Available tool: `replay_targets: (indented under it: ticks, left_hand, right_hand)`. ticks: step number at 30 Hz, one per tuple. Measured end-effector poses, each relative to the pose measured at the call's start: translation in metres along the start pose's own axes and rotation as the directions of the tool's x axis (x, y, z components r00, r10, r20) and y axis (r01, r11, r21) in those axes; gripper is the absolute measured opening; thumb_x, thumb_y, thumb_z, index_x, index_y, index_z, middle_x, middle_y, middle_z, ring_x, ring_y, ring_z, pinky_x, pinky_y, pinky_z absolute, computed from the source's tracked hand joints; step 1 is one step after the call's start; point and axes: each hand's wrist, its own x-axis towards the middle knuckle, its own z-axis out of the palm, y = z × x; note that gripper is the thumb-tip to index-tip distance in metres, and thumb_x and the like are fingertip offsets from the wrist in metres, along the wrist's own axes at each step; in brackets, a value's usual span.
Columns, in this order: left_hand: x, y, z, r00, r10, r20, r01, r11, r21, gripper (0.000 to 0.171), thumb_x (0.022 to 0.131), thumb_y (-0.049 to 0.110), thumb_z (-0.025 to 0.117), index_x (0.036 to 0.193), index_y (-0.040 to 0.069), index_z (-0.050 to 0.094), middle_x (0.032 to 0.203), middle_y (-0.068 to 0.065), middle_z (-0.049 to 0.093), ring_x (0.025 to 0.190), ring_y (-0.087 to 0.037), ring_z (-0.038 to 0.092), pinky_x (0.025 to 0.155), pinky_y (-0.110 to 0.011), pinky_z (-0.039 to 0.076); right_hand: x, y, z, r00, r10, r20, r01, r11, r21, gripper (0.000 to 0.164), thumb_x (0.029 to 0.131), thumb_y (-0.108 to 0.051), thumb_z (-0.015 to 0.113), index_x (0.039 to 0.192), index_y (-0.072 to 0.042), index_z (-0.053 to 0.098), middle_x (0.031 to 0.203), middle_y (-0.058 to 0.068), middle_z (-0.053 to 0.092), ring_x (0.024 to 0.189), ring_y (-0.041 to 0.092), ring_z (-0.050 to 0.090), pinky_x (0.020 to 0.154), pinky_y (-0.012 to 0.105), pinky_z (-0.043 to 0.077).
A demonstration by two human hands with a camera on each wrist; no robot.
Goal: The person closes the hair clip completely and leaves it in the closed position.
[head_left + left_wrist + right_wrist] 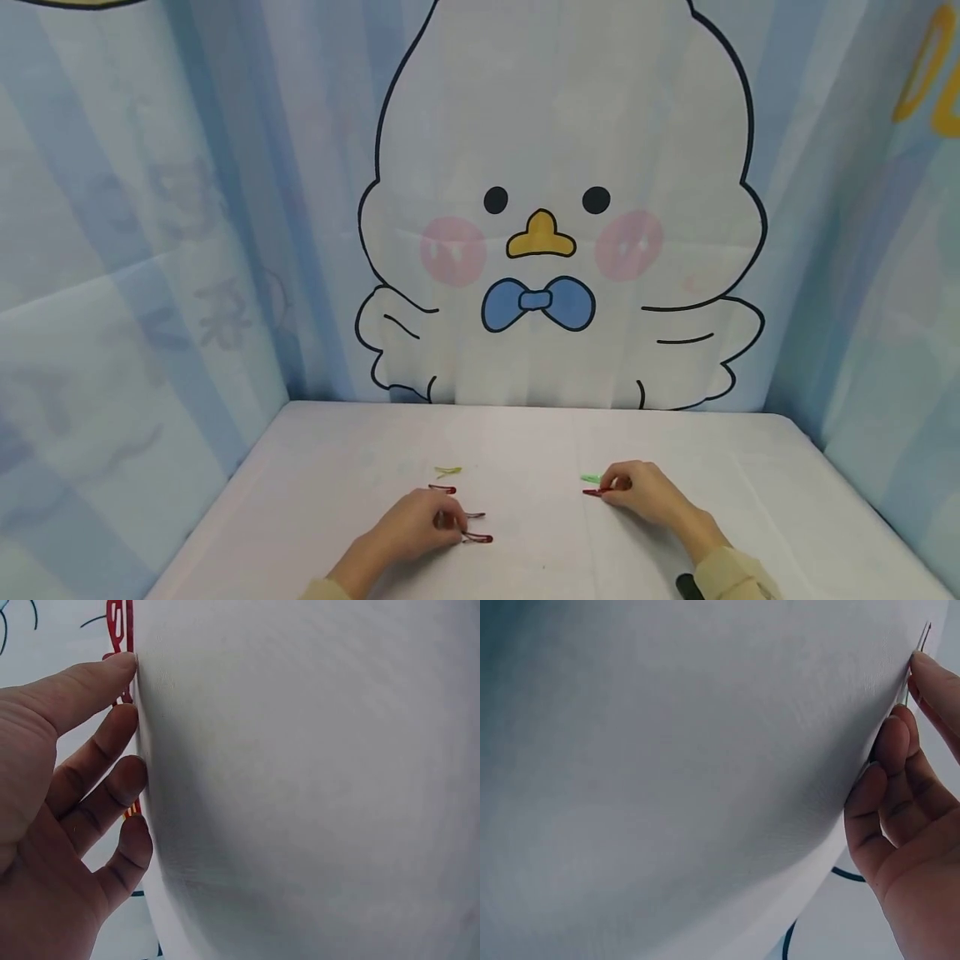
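Low over the white table, my left hand [420, 523] has its thumb and index fingertips at one end of a dark red hair clip [478, 538], seeming to pinch it. Just beyond that clip, a second red one [476, 515] shows partly behind the fingers. Farther back lie another red clip [443, 489] and a yellow clip [448, 471]. On the right, my right hand [647, 493] pinches a red hair clip [595, 492] between thumb and fingers at the table surface. Right behind it is a green clip [590, 478], partly hidden by the hand.
White cloth covers the table [540, 567]. A curtain with a cartoon bird [555, 358] stands along the back edge, and blue striped cloth hangs at both sides. Near the right sleeve [735, 575], a dark object [687, 586] is partly visible at the bottom.
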Motion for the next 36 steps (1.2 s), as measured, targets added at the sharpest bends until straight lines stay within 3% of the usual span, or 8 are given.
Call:
replay_targets:
  ticks: [11, 19, 25, 32, 36]
  left_hand:
    - [0.000, -0.003, 0.005, 0.998, 0.056, -0.018, -0.055, 0.998, 0.016, 0.015, 0.085, 0.010, 0.081, 0.080, 0.019, 0.071, 0.072, 0.017, 0.056, 0.067, 0.000, 0.049, 0.063, -0.024, 0.043]
    - [0.002, -0.004, 0.005, 0.997, 0.073, 0.010, -0.073, 0.997, 0.039, 0.014, 0.087, 0.009, 0.079, 0.081, 0.017, 0.069, 0.072, 0.016, 0.054, 0.066, 0.000, 0.049, 0.063, -0.023, 0.044]
    - [0.000, -0.003, 0.003, 0.995, 0.091, 0.033, -0.092, 0.996, 0.019, 0.015, 0.089, 0.009, 0.076, 0.081, 0.018, 0.066, 0.073, 0.016, 0.054, 0.067, 0.000, 0.049, 0.064, -0.022, 0.044]
    - [-0.006, 0.001, -0.001, 0.998, 0.043, 0.055, -0.035, 0.989, -0.145, 0.012, 0.090, 0.005, 0.073, 0.085, 0.015, 0.067, 0.079, 0.011, 0.058, 0.073, -0.003, 0.051, 0.066, -0.024, 0.045]
    - [-0.008, 0.005, -0.005, 0.997, 0.059, 0.050, -0.048, 0.979, -0.198, 0.011, 0.093, 0.007, 0.071, 0.088, 0.016, 0.067, 0.082, 0.011, 0.059, 0.077, -0.003, 0.053, 0.069, -0.024, 0.045]
  right_hand:
    - [-0.004, -0.004, 0.000, 0.998, 0.054, 0.013, -0.054, 0.998, -0.014, 0.012, 0.085, -0.011, 0.080, 0.092, -0.015, 0.071, 0.076, -0.004, 0.055, 0.071, 0.015, 0.048, 0.065, 0.031, 0.041]
    - [-0.006, -0.012, -0.005, 0.995, 0.100, -0.013, -0.100, 0.995, -0.018, 0.011, 0.087, -0.013, 0.078, 0.096, -0.012, 0.071, 0.076, -0.003, 0.055, 0.071, 0.015, 0.049, 0.066, 0.032, 0.042]
    - [-0.009, -0.018, -0.012, 0.999, 0.033, -0.025, -0.033, 0.999, -0.011, 0.012, 0.089, -0.017, 0.077, 0.098, -0.011, 0.072, 0.077, -0.005, 0.055, 0.071, 0.014, 0.049, 0.063, 0.029, 0.043]
    - [-0.018, -0.030, -0.016, 0.997, -0.059, -0.039, 0.061, 0.997, 0.048, 0.020, 0.091, -0.022, 0.076, 0.103, -0.007, 0.072, 0.079, -0.006, 0.057, 0.073, 0.009, 0.052, 0.064, 0.027, 0.045]
    - [-0.021, -0.037, -0.017, 0.993, -0.097, -0.070, 0.101, 0.993, 0.059, 0.020, 0.091, -0.021, 0.076, 0.104, -0.006, 0.072, 0.080, -0.007, 0.058, 0.073, 0.007, 0.053, 0.064, 0.027, 0.046]
